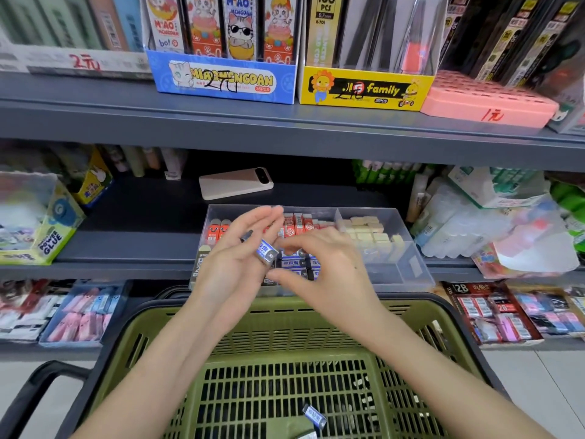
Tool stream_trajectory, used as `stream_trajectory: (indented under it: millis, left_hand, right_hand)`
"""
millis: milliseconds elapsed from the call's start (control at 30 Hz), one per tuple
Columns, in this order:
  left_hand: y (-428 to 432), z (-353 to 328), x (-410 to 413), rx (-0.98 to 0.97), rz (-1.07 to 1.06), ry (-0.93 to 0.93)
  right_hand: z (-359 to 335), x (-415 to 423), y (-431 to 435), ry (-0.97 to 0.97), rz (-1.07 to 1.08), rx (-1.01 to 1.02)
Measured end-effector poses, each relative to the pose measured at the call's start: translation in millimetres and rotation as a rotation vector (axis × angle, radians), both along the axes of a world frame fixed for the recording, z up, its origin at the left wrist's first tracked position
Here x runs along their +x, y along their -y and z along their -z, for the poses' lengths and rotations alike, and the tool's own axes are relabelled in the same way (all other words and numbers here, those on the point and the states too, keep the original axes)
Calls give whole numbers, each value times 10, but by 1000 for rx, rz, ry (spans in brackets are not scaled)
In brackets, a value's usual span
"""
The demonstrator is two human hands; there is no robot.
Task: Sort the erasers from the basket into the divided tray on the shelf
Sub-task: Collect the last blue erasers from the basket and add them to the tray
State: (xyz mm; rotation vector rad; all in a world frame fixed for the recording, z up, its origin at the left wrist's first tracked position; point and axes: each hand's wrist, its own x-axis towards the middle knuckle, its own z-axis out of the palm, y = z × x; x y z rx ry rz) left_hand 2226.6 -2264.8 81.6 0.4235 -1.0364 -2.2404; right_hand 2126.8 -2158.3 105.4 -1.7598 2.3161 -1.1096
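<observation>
Over the divided tray [395, 223], 12 o'clock from the basket [285, 331], the right hand [319, 267] pinches a blue eraser [266, 253] against the open, straight-fingered left hand [237, 261] (placing step, apparently); next it needs seating in the blue row [296, 263].

Tray [408, 248] right compartments part open; upper shelf [285, 128] overhangs; phone [235, 183] behind tray.

olive-green slatted basket [278, 331], blue-and-white wrapped eraser [266, 252], clear divided tray [392, 223], red-wrapped erasers [296, 224], cream erasers [368, 231]
</observation>
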Motion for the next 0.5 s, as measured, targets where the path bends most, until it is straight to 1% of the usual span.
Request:
stream_trajectory:
  millis: [100,233,300,367,433,500]
  left_hand:
    - [-66,-25,18,-43,33,14]
    - [-147,-33,106,-192,56,93]
    - [-130,-10,207,-379,-12,243]
    - [-81,30,334,-628,-130,449]
    - [-31,62,457,-906,-223,602]
    - [6,108,550,-1154,-274,698]
  right_hand:
    - [31,121,48,55,23,-45]
    - [43,57,26,105,30,-76]
    - [10,-137,-3,107,78,0]
    - [-17,-337,-25,44,116,182]
    - [-13,-439,-16,4,76,371]
    - [10,-448,21,-1,19,494]
